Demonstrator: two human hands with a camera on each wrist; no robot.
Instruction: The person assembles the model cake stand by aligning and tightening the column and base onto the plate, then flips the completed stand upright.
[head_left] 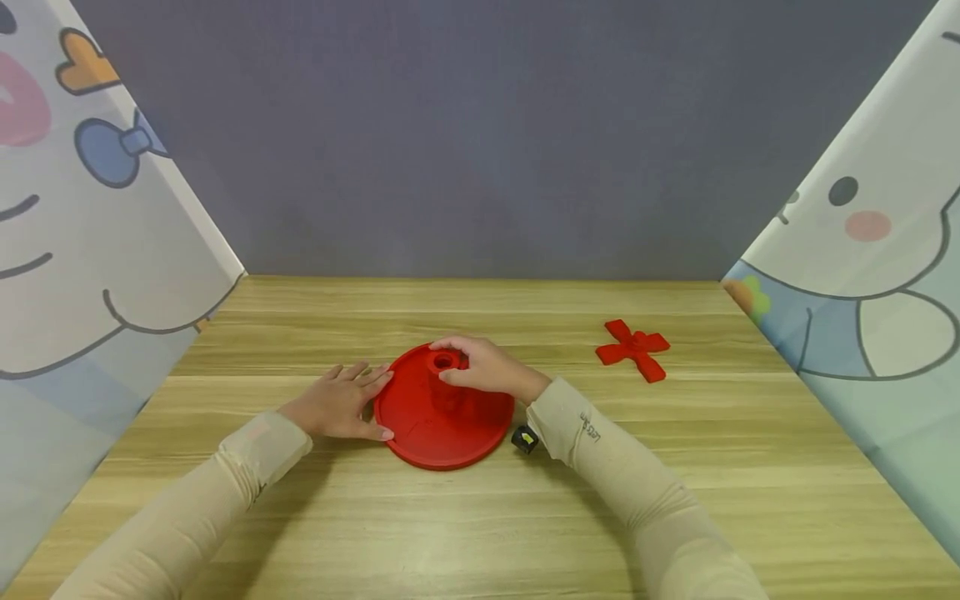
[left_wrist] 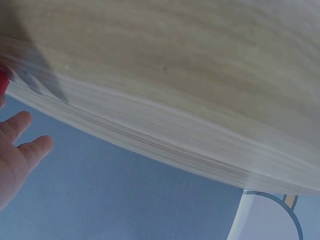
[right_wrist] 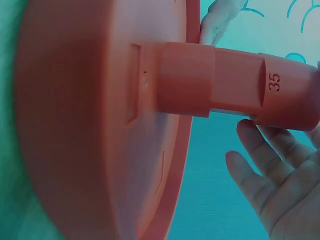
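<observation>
A red round dish (head_left: 420, 437) with a raised rim lies on the table, a hollow red post (head_left: 442, 363) standing up from its middle. Around the top of that post my right hand (head_left: 487, 367) curls, thumb on the near side and fingers behind. The right wrist view shows the post from the side, marked 35, with the right fingers (right_wrist: 260, 150) against its end. My left hand (head_left: 341, 404) rests on the dish's left rim with thumb and fingers spread. Only some left fingertips (left_wrist: 35, 150) appear in the left wrist view.
A red four-armed cross piece (head_left: 636, 350) lies at the back right of the wooden table (head_left: 750, 467). Near the right cuff is a small black block (head_left: 525, 438) with a yellow mark. A grey panel (head_left: 480, 142) rises behind, with printed cloths at both sides.
</observation>
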